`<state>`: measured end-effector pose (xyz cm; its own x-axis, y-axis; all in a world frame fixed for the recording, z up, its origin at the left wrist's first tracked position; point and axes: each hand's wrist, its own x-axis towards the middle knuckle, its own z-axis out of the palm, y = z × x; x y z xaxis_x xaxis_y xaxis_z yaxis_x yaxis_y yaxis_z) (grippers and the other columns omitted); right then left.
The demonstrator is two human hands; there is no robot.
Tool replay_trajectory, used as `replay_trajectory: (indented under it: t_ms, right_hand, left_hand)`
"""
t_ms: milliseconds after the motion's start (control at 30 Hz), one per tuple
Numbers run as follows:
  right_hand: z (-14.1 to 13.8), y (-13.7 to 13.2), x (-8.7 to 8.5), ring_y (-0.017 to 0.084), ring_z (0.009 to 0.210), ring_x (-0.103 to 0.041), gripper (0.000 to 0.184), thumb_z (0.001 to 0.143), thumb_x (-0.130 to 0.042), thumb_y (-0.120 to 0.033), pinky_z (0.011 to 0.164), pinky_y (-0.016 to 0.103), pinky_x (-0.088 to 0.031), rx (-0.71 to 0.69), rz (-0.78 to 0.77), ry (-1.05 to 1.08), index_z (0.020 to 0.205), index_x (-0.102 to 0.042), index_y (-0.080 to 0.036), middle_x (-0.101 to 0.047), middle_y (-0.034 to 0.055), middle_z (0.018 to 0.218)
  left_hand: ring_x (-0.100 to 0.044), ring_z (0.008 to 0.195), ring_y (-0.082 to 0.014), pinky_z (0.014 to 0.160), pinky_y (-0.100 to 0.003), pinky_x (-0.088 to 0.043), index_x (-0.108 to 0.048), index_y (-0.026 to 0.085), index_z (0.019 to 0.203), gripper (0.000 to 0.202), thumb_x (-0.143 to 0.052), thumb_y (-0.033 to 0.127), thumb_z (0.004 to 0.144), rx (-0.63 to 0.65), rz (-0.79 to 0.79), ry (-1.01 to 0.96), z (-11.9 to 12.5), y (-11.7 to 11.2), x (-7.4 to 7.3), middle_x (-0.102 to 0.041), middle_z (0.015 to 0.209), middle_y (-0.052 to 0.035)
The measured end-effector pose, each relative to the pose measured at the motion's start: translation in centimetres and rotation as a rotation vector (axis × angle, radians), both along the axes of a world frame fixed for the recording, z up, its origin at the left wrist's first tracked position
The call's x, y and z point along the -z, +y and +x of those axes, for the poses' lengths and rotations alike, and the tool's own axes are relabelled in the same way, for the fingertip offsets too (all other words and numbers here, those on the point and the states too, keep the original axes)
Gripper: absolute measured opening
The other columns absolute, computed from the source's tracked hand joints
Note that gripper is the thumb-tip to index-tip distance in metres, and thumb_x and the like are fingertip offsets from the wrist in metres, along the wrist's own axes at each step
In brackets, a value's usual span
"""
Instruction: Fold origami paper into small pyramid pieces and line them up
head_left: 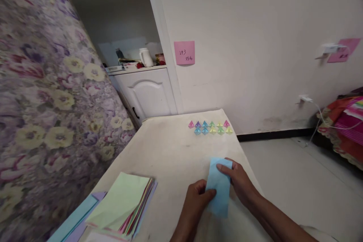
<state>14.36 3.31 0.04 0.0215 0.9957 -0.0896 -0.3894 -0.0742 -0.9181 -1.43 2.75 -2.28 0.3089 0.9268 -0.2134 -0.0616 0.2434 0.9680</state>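
Blue paper (220, 181) is over the desk (170, 147), near the right edge: the left hand (197, 196) pinches its left side, the right hand (237, 176) its upper right. Folded papers (204, 124) lie in two rows beyond. A white jug (146, 58), contents hidden, stands on the cabinet (150, 94).

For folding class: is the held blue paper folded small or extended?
Extended: the blue paper, in the left hand and right hand, shows a narrow rectangle; cannot tell whether it's doubled.
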Motion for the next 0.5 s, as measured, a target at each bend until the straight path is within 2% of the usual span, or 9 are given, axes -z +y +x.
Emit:
replay_trajectory:
  t_ms: [133,267,500]
  right_hand:
    - [0.8,0.4,-0.1,0.010,0.052,-0.043,0.025,0.068,-0.069,-0.035,0.051,0.021,-0.037,0.026,-0.007,0.019,0.068,-0.053,-0.016,-0.049,-0.0041,0.057]
    - [1.4,0.4,-0.3,0.011,0.057,-0.046,0.023,0.070,-0.067,-0.036,0.057,0.023,-0.040,0.018,0.004,-0.004,0.071,-0.057,-0.016,-0.054,-0.0024,0.062]
    - [2.0,0.5,0.1,0.011,0.054,-0.045,0.023,0.070,-0.066,-0.038,0.054,0.022,-0.036,0.001,0.037,-0.107,0.070,-0.058,-0.017,-0.054,-0.0021,0.062]
  left_hand:
    - [-0.046,0.045,-0.0108,0.044,-0.021,-0.035,-0.057,0.015,0.058,0.031,-0.072,0.041,0.057,-0.072,-0.011,0.055,-0.9,0.6,-0.3,-0.053,0.049,0.0025]
    - [-0.046,0.044,-0.0103,0.045,-0.021,-0.037,-0.057,0.015,0.057,0.031,-0.071,0.042,0.059,-0.150,0.007,0.092,-1.7,0.8,-1.1,-0.053,0.047,0.0027]
    - [-0.043,0.044,-0.0091,0.045,-0.020,-0.035,-0.053,0.016,0.056,0.033,-0.069,0.043,0.062,-0.276,0.083,0.072,-2.3,1.1,-1.6,-0.047,0.045,0.0047]
